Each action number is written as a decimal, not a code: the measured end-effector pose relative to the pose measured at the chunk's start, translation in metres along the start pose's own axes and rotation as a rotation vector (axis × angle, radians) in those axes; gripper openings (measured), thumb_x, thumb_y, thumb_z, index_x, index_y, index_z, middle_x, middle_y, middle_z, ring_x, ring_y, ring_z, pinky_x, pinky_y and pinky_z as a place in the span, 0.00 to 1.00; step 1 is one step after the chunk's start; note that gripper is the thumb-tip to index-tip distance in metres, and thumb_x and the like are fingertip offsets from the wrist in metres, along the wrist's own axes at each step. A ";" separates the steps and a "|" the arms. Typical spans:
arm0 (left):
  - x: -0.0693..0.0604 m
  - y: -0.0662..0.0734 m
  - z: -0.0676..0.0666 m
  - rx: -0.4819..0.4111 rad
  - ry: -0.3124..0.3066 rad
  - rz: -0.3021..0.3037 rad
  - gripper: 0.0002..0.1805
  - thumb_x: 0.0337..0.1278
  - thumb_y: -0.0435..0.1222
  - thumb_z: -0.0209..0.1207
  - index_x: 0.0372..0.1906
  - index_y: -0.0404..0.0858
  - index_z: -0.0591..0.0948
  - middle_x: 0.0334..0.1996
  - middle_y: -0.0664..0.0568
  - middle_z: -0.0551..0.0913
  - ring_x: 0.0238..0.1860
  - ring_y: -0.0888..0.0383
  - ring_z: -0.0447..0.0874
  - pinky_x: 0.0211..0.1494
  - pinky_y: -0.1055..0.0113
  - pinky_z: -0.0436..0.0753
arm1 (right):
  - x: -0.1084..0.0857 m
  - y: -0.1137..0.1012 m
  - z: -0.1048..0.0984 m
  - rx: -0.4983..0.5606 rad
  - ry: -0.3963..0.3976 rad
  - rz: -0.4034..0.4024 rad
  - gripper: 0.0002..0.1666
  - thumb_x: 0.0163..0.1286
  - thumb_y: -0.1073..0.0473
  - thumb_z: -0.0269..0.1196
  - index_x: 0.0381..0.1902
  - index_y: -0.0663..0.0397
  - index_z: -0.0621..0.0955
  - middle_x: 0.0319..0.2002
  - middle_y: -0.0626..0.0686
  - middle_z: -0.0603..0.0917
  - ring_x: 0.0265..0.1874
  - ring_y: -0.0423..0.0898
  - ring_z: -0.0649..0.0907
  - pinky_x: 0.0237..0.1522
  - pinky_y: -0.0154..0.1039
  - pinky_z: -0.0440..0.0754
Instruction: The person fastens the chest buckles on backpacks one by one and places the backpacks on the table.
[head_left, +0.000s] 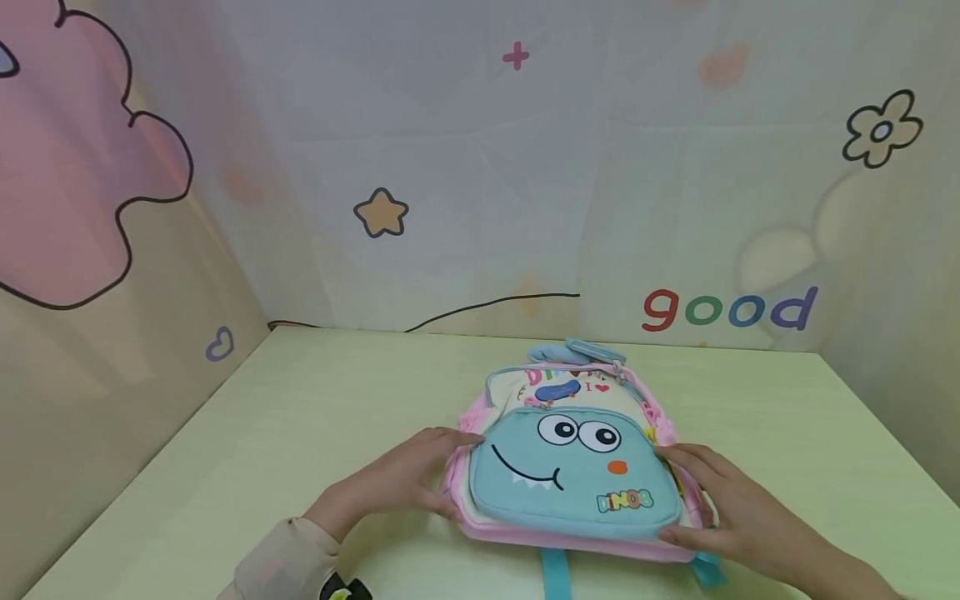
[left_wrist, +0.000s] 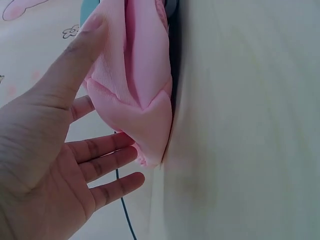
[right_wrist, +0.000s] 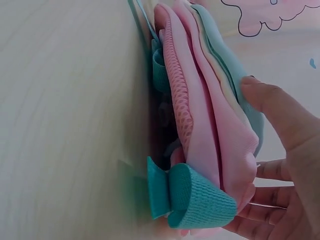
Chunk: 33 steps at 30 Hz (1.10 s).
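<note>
A small child's backpack (head_left: 558, 467), pink with a light blue front pocket bearing a cartoon face, lies front side up on the table. At its left side is my left hand (head_left: 408, 475), fingers spread and mostly straight, touching the edge. In the left wrist view, the left thumb (left_wrist: 75, 60) lies against the pink side panel (left_wrist: 132, 85). My right hand (head_left: 738, 508) rests on the opposite side, its thumb (right_wrist: 275, 102) against the blue pocket in the right wrist view. The right fingers extend along the pink edge, partly hidden behind the bag.
Teal straps (head_left: 556, 573) stick out from under the bag's near edge, one looped (right_wrist: 202, 200) at its lower right corner. The pale green table (head_left: 337, 383) extends around the bag. Printed cloth walls (head_left: 465, 167) stand behind and at both sides.
</note>
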<state>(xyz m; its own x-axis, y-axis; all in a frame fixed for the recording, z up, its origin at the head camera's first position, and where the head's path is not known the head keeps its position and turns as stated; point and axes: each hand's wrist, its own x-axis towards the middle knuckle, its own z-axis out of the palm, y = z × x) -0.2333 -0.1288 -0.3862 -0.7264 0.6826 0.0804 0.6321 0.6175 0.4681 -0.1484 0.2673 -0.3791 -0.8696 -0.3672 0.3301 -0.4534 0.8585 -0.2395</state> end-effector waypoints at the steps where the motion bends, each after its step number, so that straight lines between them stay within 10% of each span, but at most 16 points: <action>1: 0.000 -0.001 0.000 -0.025 0.003 -0.001 0.50 0.35 0.50 0.75 0.69 0.45 0.67 0.66 0.54 0.72 0.68 0.51 0.67 0.71 0.52 0.66 | 0.001 0.000 0.000 0.005 -0.008 0.008 0.52 0.46 0.31 0.71 0.64 0.52 0.71 0.59 0.52 0.75 0.56 0.51 0.76 0.50 0.55 0.82; 22: 0.002 -0.003 0.000 -0.366 0.131 0.074 0.40 0.49 0.41 0.70 0.69 0.46 0.67 0.69 0.46 0.67 0.68 0.45 0.64 0.65 0.46 0.73 | 0.003 0.003 0.000 0.213 -0.057 0.145 0.48 0.48 0.36 0.72 0.63 0.50 0.71 0.59 0.53 0.76 0.48 0.50 0.81 0.42 0.36 0.83; 33: 0.004 0.019 -0.023 -0.365 0.289 0.070 0.35 0.52 0.39 0.68 0.67 0.49 0.70 0.68 0.50 0.69 0.69 0.47 0.64 0.66 0.50 0.72 | 0.000 0.000 0.011 0.377 0.015 0.166 0.41 0.54 0.47 0.73 0.64 0.47 0.70 0.57 0.50 0.78 0.50 0.30 0.73 0.44 0.28 0.82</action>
<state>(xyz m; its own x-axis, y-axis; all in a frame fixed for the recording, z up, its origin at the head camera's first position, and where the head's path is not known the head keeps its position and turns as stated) -0.2305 -0.1232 -0.3562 -0.7634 0.5487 0.3408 0.5838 0.3604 0.7275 -0.1502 0.2634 -0.3889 -0.9353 -0.2272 0.2712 -0.3494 0.7136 -0.6073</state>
